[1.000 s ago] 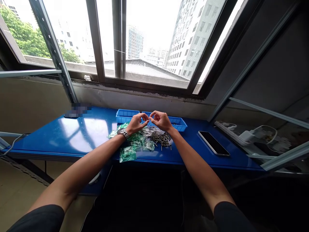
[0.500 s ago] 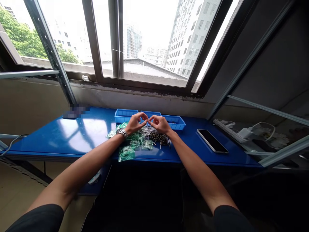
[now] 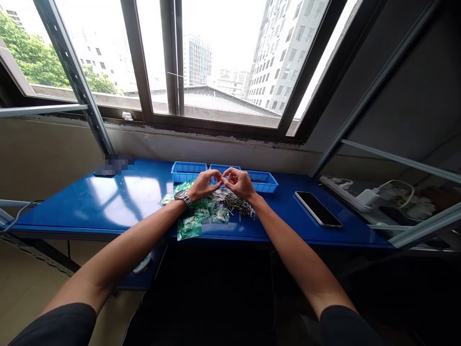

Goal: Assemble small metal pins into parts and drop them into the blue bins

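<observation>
My left hand [image 3: 203, 186] and my right hand [image 3: 238, 183] hang close together above the back of the blue table, their fingertips meeting in a pinch. Whether a small item lies between the fingers is too small to tell. Below them lies a heap of clear green plastic bags [image 3: 194, 216] and a scattered pile of small dark metal pins [image 3: 237, 205]. My hands partly hide several shallow blue plastic trays [image 3: 185, 171] behind them. A metal watch [image 3: 183, 198] sits on my left wrist.
A black smartphone [image 3: 318, 209] lies on the blue table [image 3: 108, 206] to the right. A blurred object [image 3: 113, 166] stands at the back left. A power strip with a white plug [image 3: 367, 197] is far right. A window [image 3: 216, 62] runs behind the table.
My hands stay together in the same pinch, with only slight shifts. The whole view has tilted and dropped a little as my head moved. The bags, pins and trays have not visibly moved.
</observation>
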The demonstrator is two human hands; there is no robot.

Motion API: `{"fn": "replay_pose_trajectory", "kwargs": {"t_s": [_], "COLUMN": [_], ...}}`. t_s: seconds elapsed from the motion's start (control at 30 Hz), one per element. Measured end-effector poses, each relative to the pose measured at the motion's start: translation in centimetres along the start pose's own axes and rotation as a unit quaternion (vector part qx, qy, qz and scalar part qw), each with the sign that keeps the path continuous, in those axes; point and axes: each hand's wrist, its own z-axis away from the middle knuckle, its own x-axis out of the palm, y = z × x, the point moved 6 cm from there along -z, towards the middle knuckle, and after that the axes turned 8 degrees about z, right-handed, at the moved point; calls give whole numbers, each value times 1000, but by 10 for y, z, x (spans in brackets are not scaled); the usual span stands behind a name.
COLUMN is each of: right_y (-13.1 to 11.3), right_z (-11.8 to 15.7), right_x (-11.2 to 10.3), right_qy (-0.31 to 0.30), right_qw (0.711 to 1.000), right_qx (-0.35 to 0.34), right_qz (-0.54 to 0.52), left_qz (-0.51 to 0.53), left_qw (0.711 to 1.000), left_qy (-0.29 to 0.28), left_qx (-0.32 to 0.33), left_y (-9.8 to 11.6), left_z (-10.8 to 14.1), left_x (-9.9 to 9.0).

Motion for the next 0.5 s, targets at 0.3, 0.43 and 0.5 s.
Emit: {"fn": "replay_pose_trajectory", "kwargs": {"t_s": [0.3,0.43,0.5], "right_y": [5,11,12], "right_z": [-1,-1,-1], "right_x": [-6,7,12], "right_qy": [7,-50,-61], "right_qw": [999,997,997], "right_qx": [10,4,3], "right_qz": [-52,-58,-54], "left_qz": [22,35,32], "left_qw": [998,997,998], "left_qy": [56,68,57], "left_qx": [-2,-1,5], "left_y": [0,1,2], "left_z": [-1,-1,-1], "left_x": [-7,-9,-7]}}
